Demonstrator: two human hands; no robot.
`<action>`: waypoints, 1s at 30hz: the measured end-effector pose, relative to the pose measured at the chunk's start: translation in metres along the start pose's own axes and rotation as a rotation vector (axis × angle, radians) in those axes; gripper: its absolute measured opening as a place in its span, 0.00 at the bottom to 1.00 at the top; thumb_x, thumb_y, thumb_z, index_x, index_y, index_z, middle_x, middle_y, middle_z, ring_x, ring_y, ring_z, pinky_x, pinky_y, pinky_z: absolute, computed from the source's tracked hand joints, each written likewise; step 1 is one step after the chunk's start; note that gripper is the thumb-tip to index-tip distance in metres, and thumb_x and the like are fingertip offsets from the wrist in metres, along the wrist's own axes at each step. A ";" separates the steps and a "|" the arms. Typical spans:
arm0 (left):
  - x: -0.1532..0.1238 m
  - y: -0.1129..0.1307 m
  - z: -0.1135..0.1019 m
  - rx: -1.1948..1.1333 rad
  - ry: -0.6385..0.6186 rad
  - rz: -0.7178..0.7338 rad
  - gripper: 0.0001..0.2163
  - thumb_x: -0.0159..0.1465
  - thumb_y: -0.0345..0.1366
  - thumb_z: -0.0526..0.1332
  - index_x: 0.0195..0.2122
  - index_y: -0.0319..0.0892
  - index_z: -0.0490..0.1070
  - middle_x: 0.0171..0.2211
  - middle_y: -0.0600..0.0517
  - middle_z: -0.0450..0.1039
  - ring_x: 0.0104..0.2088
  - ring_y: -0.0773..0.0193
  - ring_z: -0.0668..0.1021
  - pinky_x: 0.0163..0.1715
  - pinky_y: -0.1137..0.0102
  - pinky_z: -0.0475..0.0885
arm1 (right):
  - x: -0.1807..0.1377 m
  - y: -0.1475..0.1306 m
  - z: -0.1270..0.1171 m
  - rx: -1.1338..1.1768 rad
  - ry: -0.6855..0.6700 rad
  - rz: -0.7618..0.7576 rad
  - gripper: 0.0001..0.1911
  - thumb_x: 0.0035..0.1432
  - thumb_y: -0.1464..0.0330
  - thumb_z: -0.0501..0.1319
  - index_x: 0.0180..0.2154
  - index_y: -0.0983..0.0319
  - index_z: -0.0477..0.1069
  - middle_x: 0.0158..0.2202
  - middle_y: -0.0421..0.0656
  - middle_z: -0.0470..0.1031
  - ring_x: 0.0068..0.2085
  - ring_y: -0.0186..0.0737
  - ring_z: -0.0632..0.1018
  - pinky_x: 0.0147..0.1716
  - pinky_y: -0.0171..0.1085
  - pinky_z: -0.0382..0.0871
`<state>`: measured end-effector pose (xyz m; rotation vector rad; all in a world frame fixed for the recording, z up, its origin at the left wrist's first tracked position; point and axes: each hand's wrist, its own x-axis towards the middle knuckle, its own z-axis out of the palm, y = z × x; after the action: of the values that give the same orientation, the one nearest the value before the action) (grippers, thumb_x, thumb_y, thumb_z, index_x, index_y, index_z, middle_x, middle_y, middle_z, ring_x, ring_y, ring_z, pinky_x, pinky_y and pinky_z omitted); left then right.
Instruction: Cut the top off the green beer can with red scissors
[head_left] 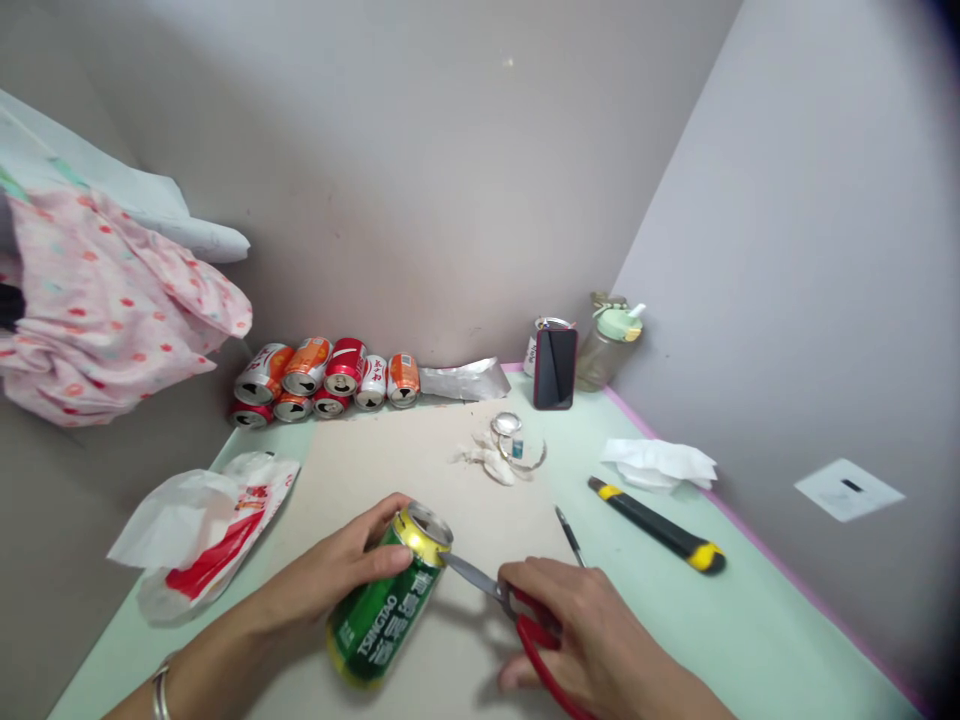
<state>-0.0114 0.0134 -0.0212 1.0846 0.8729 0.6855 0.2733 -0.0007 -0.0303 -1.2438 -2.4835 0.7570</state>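
A green beer can [386, 610] with a yellow top band tilts over the board, its open mouth facing up and away. Wrapped round its upper left side is my left hand [367, 550], the thumb lying across the front. My right hand [577, 625] grips red-handled scissors [540, 655]. The grey blades point left, and their tip meets the yellow band just below the can's rim. Whether the tip has gone through the metal I cannot tell. Part of the scissor handles is hidden by my fingers.
Stacked drink cans [345, 375] and a cut metal sheet [465, 380] line the wall. Metal scraps [510, 450] lie on the board [390, 450]. On the right are a pen [569, 535], a utility knife [660, 525], tissue [660, 463], phone [555, 370] and bottle [604, 350]; a tissue pack [217, 540] lies left.
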 end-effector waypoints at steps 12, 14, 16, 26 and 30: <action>0.001 -0.003 0.007 -0.186 -0.154 -0.044 0.22 0.58 0.51 0.69 0.45 0.40 0.72 0.37 0.50 0.73 0.36 0.62 0.75 0.36 0.72 0.67 | 0.001 -0.027 -0.023 0.266 -0.200 0.035 0.11 0.56 0.61 0.68 0.33 0.59 0.69 0.29 0.36 0.68 0.30 0.35 0.68 0.32 0.31 0.60; 0.000 0.000 0.007 -0.132 -0.146 -0.058 0.23 0.58 0.52 0.68 0.45 0.39 0.74 0.38 0.49 0.74 0.37 0.61 0.74 0.36 0.72 0.67 | 0.003 -0.025 -0.023 0.349 -0.260 0.032 0.14 0.54 0.66 0.67 0.27 0.60 0.62 0.26 0.33 0.63 0.28 0.32 0.64 0.28 0.30 0.56; -0.001 0.002 0.007 -0.079 -0.158 -0.064 0.24 0.58 0.53 0.68 0.46 0.39 0.75 0.40 0.49 0.74 0.38 0.60 0.74 0.38 0.72 0.67 | 0.004 -0.024 -0.020 0.419 -0.317 0.019 0.18 0.54 0.67 0.66 0.24 0.60 0.56 0.24 0.33 0.59 0.27 0.31 0.60 0.25 0.30 0.53; -0.003 0.005 0.010 -0.059 -0.246 -0.054 0.24 0.58 0.51 0.69 0.48 0.40 0.72 0.42 0.49 0.74 0.42 0.59 0.74 0.43 0.70 0.66 | 0.005 -0.027 -0.015 0.470 -0.322 0.095 0.14 0.47 0.71 0.67 0.26 0.60 0.59 0.23 0.32 0.51 0.27 0.30 0.54 0.24 0.30 0.48; -0.002 0.008 0.012 -0.038 -0.229 -0.029 0.24 0.59 0.52 0.68 0.48 0.40 0.71 0.41 0.49 0.73 0.41 0.59 0.73 0.41 0.69 0.66 | 0.003 -0.023 -0.009 0.411 -0.256 0.102 0.15 0.48 0.67 0.69 0.27 0.60 0.61 0.24 0.32 0.53 0.27 0.30 0.56 0.24 0.29 0.49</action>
<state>-0.0028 0.0095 -0.0106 1.0899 0.6749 0.5392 0.2603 -0.0071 -0.0103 -1.1844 -2.2892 1.4475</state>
